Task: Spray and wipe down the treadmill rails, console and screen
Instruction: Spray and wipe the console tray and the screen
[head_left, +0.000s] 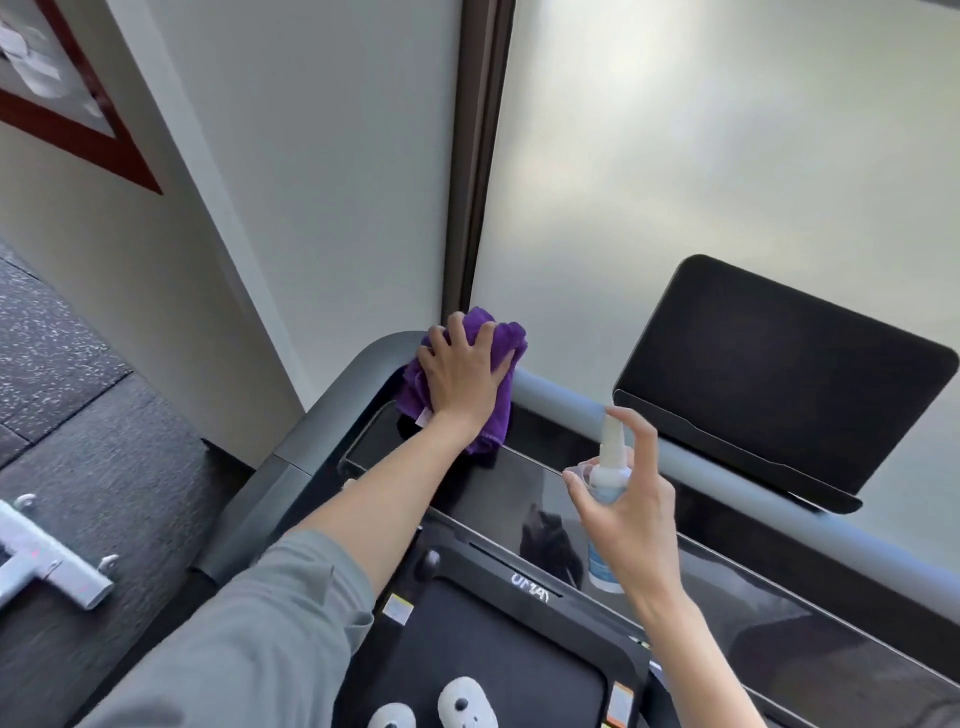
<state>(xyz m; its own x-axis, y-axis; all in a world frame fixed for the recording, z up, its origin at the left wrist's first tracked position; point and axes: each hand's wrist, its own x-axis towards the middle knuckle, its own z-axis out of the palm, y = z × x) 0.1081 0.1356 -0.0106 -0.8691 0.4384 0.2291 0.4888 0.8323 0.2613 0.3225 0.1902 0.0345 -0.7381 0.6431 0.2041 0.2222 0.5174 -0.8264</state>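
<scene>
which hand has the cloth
The left hand: it presses the purple cloth on the rail corner. The right hand holds a spray bottle instead.

Two hands, one purple cloth (467, 374), one spray bottle (608, 499), one screen (779, 374), one treadmill (519, 649).
</scene>
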